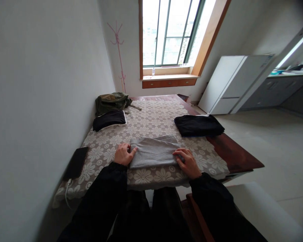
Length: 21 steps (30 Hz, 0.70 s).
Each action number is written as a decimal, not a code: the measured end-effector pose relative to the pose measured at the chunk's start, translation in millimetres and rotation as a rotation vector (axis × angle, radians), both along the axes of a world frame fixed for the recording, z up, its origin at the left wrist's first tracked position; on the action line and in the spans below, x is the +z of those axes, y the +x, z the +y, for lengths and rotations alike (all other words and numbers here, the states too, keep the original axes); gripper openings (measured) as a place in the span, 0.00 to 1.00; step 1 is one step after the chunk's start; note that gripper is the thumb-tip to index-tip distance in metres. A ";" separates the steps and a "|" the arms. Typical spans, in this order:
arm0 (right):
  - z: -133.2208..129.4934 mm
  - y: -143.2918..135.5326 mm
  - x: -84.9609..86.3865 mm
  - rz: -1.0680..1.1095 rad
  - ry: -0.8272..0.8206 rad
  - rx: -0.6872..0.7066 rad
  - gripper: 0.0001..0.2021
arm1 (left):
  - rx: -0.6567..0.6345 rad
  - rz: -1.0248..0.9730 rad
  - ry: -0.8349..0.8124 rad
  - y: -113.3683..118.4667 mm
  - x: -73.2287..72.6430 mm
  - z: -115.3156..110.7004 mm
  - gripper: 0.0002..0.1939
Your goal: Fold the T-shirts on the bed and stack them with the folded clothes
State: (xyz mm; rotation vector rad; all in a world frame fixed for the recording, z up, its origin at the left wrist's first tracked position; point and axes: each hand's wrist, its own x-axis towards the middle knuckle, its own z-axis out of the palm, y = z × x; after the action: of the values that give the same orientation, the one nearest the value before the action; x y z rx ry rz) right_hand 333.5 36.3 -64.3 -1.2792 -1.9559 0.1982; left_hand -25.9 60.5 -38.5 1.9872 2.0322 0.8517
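Note:
A folded grey cloth [153,154] lies flat on the lace-covered table [151,114], near its front edge. At the cloth's left edge is my left hand [125,154], its thumb on the fabric and its fingers curled at the side. My right hand [188,162] is at the right edge, thumb and fingers closed around that end of the cloth. The two hands are about a cloth's width apart. The cloth's far edge shows an uneven, slanted layer.
Dark folded cloths lie at the right [199,125] and left [109,120]. Behind the left one sits a green backpack [112,102]. A black tablet [76,163] with a white cable is at the left edge. A wall borders the left side.

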 end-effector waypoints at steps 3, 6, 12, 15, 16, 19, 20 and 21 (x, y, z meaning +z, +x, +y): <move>-15.3 -14.4 3.6 0.020 0.102 -0.099 0.11 | -0.066 -0.202 -0.035 -1.4 -1.8 -1.4 0.13; -44.5 -43.6 9.2 0.080 0.238 -0.100 0.12 | -0.172 -0.461 -0.045 -1.5 -4.8 -3.4 0.18; -96.2 -117.1 18.2 0.057 0.028 0.338 0.17 | -0.443 -0.838 -0.260 -8.0 -2.1 0.6 0.33; -101.5 -143.3 17.6 -0.117 -0.135 0.475 0.23 | -0.503 -0.868 -0.332 -12.3 0.8 3.1 0.30; -100.9 -150.3 16.5 -0.170 -0.156 0.489 0.26 | -0.496 -0.893 -0.351 -13.1 0.7 3.4 0.31; -92.4 -166.0 11.0 -0.257 -0.162 0.459 0.32 | -0.455 -1.016 -0.399 -14.3 -2.5 3.1 0.39; -87.0 -168.4 8.1 -0.263 -0.166 0.424 0.31 | -0.438 -1.068 -0.408 -14.6 -4.1 3.0 0.42; -80.0 -168.6 4.8 -0.259 -0.181 0.373 0.28 | -0.417 -1.118 -0.416 -15.0 -5.8 3.1 0.45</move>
State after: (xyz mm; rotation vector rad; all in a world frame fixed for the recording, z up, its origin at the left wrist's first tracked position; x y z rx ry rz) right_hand 164.8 -43.8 -59.5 -1.0815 -2.4398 0.4199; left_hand -40.9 63.6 -44.2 1.1652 0.9928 0.9916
